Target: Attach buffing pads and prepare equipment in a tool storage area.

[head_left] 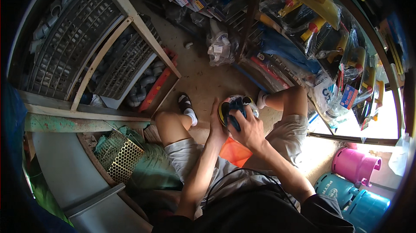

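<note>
Between my knees is a round thing with a yellow and dark rim (222, 111) and a shiny, clear-looking right side; its exact kind I cannot make out. My left hand (216, 122) grips its left side, fingers pointing away from me. A bunched dark blue cloth (234, 121) is in my right hand (250, 130), which presses it onto the top of the round thing. Fingers and cloth hide much of that surface. Below my hands, a bright orange sheet or bag (234, 151) lies across my lap.
Wooden-framed racks with grey crates (73, 42) of pipe fittings stand at left. Shelves of bagged tools (320, 29) rise at right. A bagged grey fitting (219, 44) rests on the floor ahead. Pink (353, 166) and teal gas cylinders (336, 188) stand lower right; perforated mesh (125, 161) lower left.
</note>
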The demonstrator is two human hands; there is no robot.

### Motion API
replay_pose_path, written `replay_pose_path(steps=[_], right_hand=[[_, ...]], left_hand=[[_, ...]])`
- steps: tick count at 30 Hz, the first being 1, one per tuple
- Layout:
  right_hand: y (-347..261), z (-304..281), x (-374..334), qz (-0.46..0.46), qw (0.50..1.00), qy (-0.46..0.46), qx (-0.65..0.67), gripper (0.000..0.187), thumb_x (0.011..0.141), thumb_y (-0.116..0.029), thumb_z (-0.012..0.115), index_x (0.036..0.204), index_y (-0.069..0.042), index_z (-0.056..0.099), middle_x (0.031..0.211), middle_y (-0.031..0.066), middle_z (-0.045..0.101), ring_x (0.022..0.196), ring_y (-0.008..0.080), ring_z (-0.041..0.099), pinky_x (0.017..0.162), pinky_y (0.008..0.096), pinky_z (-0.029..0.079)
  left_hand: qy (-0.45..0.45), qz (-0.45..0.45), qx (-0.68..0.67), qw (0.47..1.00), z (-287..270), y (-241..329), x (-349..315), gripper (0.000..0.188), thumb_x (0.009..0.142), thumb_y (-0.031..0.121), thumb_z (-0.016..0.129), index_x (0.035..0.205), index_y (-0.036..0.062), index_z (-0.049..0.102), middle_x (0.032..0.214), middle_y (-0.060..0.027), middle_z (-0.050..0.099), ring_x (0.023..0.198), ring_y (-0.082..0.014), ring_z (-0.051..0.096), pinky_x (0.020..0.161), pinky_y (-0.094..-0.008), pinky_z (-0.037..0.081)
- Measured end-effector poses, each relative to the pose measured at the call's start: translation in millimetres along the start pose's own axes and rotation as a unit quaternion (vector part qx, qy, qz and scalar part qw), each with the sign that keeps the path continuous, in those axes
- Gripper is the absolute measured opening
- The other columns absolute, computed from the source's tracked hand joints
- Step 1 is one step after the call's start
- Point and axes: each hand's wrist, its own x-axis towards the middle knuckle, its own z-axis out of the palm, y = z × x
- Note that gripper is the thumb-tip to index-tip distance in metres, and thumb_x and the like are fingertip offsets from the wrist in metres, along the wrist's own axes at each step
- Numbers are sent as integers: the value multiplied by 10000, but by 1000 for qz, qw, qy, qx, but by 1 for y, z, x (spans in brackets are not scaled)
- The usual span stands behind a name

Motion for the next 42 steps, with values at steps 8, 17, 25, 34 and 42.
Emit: replay_pose_path(steps=[8,17,25,34,42], right_hand=[[1,14,47,111,978,104,145,272,897,-177,718,1146,-85,660,1044,219,657,910,485,679,808,538,553],[-5,22,35,88,981,124,123,247,896,-141,722,1123,-67,660,999,240,649,911,492,672,780,554,544],[-11,12,37,154,984,0,89,287,884,-152,732,1153,-85,655,1084,241,616,902,508,670,770,572,549],[-8,5,46,139,990,-15,19,341,905,-208,753,1203,-106,622,1187,253,589,830,505,695,697,588,595],[-12,4,50,124,989,84,8,319,909,-160,737,1207,-123,628,1208,247,607,953,536,679,739,630,563]], left_hand=[[14,196,164,967,-8,-7,0,384,1093,268,565,1335,3,704,1231,-74,718,1124,-142,672,975,-295,532],[73,242,182,950,-4,-10,10,441,1089,299,565,1393,13,708,1246,-85,720,1149,-193,670,1049,-302,493],[41,239,177,954,1,-5,21,391,1090,323,549,1198,1,741,1044,-57,699,986,-147,655,872,-321,530],[37,272,208,939,-4,-17,24,388,1079,237,504,1197,-49,740,1094,-90,736,996,-162,665,894,-318,531],[64,273,261,923,-11,-18,26,380,1051,160,472,1198,-77,731,1047,-97,748,984,-174,675,876,-325,531]])
